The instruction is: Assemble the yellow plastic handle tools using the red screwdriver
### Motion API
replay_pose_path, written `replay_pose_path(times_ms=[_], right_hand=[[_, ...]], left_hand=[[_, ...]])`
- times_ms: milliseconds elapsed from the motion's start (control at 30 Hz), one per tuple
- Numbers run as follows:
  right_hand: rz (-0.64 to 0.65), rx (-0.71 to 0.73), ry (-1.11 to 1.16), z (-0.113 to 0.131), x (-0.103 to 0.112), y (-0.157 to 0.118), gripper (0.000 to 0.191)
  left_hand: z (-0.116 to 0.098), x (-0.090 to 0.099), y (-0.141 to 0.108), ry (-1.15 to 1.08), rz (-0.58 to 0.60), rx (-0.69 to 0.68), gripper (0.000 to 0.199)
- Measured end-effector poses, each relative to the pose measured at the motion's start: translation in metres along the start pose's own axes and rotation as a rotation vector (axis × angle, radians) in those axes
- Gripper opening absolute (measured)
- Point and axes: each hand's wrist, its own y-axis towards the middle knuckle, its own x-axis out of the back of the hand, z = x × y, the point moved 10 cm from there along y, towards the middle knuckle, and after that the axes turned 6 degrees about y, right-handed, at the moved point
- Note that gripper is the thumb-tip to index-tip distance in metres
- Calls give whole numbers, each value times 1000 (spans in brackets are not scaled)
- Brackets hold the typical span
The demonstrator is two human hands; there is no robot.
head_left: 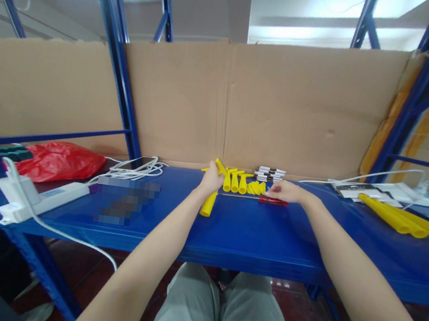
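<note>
My left hand [211, 180] is closed around a yellow tube [208, 205], whose wider open end points toward me. Just right of it, several yellow tube pieces [235, 182] with thin crosspieces lie in a row, followed by a group of small flat yellow pieces [255, 188]. My right hand [286, 191] has its fingers drawn together at the right end of that group. Whatever they pinch is too small to make out. Directly below the right hand lies a screwdriver with a red handle [273, 201], its thin shaft pointing left.
Black-and-white packets [270, 174] are stacked against the cardboard wall [304, 109]. Long yellow tubes [400, 219] lie at the right. On the left are a power strip [61, 199], coiled white cable [134, 168] and a red bag [64, 162]. Blue uprights frame the blue shelf [251, 239].
</note>
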Motion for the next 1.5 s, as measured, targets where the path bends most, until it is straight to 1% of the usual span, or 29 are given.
replay_pose_path(times_ms=[100,200,300,467,533,600,733,833,900,967,1100,1200,1500], right_hand=[[80,33,65,4,-9,-2,54],[126,39,100,3,-17,-1,55],[123,74,92,5,-20,1,48],[103,96,63,12,-22,0,29],[89,95,56,13,-19,-1,20],[55,95,55,13,-12,-3,14],[-1,124,79,12,6,-9,14],[-53,139,112,11,18,-11,11],[-87,141,136,10,22,-10,9],[-112,148,150,8,23,-8,8],[-155,206,136,10,22,-3,7],[-167,227,142,10,21,-1,6],[-174,192,142,10,18,-1,6]], left_hand=[[11,3,-4,62,-37,40,32],[14,2,-6,76,-39,60,32],[18,-1,-5,109,-26,87,33],[21,-3,-4,161,0,103,35],[21,-3,-6,154,12,106,34],[20,-3,-7,147,24,113,33],[19,-5,-9,178,35,104,32],[20,-11,-7,182,65,87,30],[22,-15,-5,169,81,82,30],[23,-17,-4,160,86,81,31],[22,-16,-4,161,76,77,31],[19,-16,-6,160,68,64,31],[17,-17,-8,134,75,58,29]])
